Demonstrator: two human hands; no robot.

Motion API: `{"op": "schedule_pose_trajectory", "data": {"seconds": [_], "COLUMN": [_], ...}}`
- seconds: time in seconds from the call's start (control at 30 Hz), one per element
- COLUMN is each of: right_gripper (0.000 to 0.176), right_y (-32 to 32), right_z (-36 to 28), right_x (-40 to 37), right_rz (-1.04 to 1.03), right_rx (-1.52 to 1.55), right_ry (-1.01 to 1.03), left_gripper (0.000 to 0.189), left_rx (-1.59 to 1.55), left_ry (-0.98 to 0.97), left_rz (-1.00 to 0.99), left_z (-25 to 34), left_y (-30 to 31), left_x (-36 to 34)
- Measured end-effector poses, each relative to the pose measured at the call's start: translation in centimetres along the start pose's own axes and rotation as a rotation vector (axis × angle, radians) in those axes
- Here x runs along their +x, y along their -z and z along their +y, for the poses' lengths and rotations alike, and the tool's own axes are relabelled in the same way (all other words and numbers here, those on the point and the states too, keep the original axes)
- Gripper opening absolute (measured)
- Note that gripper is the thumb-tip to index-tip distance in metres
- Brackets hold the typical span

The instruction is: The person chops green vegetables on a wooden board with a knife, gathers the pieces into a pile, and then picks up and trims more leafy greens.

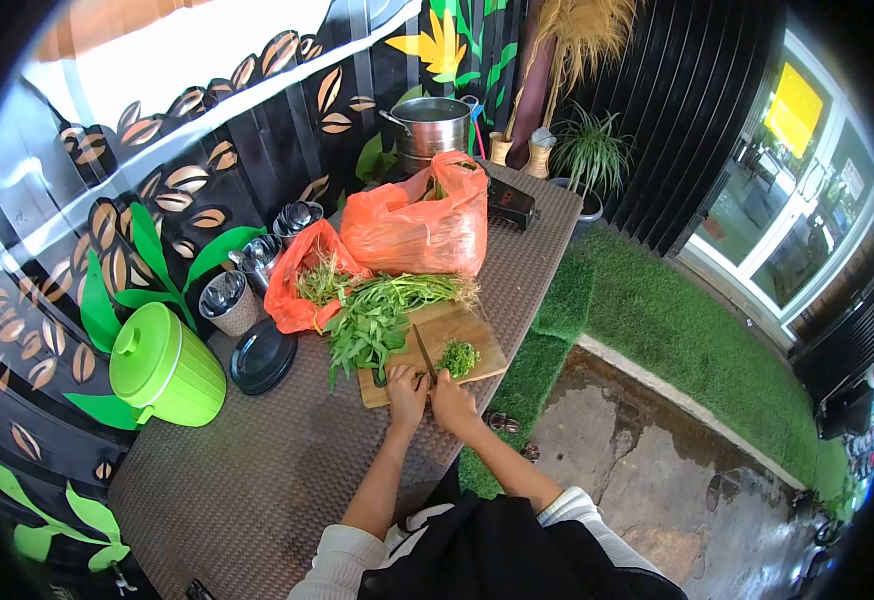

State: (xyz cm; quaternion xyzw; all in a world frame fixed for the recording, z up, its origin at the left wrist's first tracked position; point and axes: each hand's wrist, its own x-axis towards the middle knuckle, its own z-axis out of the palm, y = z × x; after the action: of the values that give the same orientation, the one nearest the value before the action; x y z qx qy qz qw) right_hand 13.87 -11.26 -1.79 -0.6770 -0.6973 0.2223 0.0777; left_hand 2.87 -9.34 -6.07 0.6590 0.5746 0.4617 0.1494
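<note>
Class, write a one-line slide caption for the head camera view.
Right hand holds a knife and left hand steadies leafy greens on a wooden cutting board beside orange bags.

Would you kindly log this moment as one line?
left hand: on greens | right hand: holding knife | board: under greens | chopped pile: beside knife

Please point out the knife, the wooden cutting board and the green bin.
knife (424, 352), head view, middle of the blade.
wooden cutting board (479, 335), head view, bare wood near its right edge.
green bin (147, 350), head view, on its lid.
</note>
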Motion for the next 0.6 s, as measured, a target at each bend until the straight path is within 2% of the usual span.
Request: {"op": "schedule_pose_trajectory", "data": {"seconds": [0.03,0.1,0.17,0.3,0.5,0.57,0.6], "right_gripper": [0.033,0.032,0.031,0.030,0.031,0.030,0.029], "right_y": [0.5,1.8,2.1,-0.2,1.5,2.2,2.4], "right_z": [0.3,1.0,1.0,0.1,0.1,0.2,0.2], "right_x": [0.4,1.1,0.5,-1.4,0.7,0.5,0.4], "right_rz": [-0.002,-0.132,-0.106,0.004,-0.079,-0.094,-0.110], "right_rx": [0.003,0.220,0.200,0.057,0.090,0.089,0.088], "right_ry": [-0.005,-0.006,0.013,-0.009,0.003,0.010,0.016], "left_gripper": [0.012,0.012,0.013,0.013,0.016,0.022,0.022], "left_rx": [0.020,0.040,0.083,0.085,0.024,-0.063,-0.062], "left_ry": [-0.040,-0.085,-0.117,-0.088,-0.077,0.113,0.113], "left_rz": [0.018,0.036,0.106,0.094,0.110,0.098,0.099], "left_z": [0.1,0.5,0.8,0.8,1.2,1.8,1.8], "left_y": [0.0,0.0,0.0,-0.2,0.3,0.6,0.7], "left_x": [-0.1,-0.3,-0.7,-1.0,-0.8,-0.6,-0.5]}}
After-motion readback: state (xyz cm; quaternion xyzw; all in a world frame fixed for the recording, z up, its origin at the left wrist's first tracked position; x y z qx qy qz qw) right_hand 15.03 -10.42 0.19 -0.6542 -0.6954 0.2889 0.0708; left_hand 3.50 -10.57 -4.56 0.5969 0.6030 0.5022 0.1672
